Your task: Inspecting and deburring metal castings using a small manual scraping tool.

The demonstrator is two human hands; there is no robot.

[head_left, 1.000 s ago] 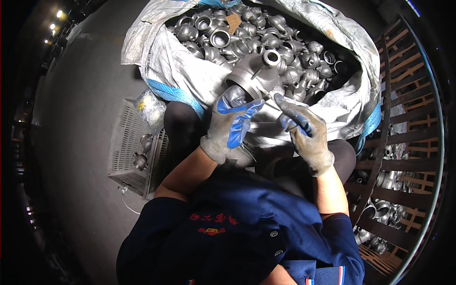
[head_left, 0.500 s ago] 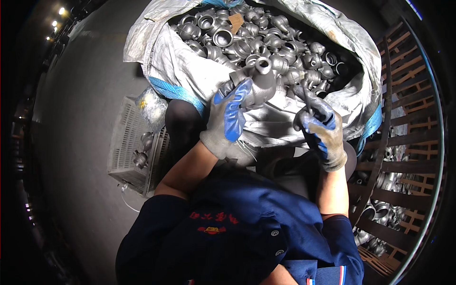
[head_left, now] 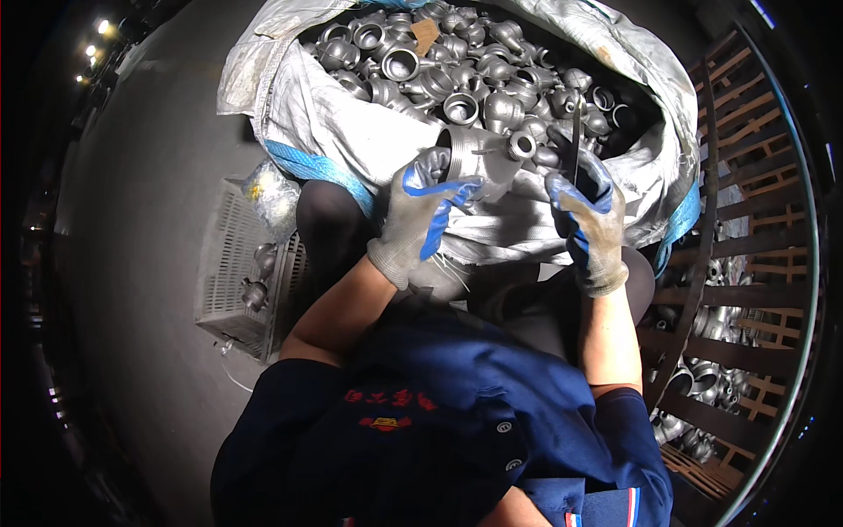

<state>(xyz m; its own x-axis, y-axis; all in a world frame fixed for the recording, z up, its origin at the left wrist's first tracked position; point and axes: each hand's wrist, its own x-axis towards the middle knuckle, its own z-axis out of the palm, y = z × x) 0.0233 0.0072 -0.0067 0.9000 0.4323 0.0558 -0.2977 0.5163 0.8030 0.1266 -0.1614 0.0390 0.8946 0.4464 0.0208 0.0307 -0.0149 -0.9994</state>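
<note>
A grey metal valve body [head_left: 485,165] with a wide threaded mouth and a small round spout is gripped by my left hand [head_left: 417,211], in a grey and blue glove. Its wide mouth faces my left thumb, and the spout points up and to the right. To its right, my gloved right hand [head_left: 593,220] is closed around a thin, flat, file-like metal tool [head_left: 576,140], whose tip stands upward. The tool and the valve body are apart. Both hands are over the near edge of a white woven sack [head_left: 351,123], full of similar grey castings [head_left: 505,112].
At left on the floor stands a grey plastic crate [head_left: 224,255] with a few castings and a clear plastic bag [head_left: 270,202] at its edge. A slatted rack [head_left: 746,303] with more castings behind its bars is close on my right. A brown cardboard scrap [head_left: 425,35] lies among the sack's castings.
My left hand has turned the valve body, swinging its spout from upward to the right, and shifted its grip. The tool in my right hand now stands more upright, showing its narrow edge.
</note>
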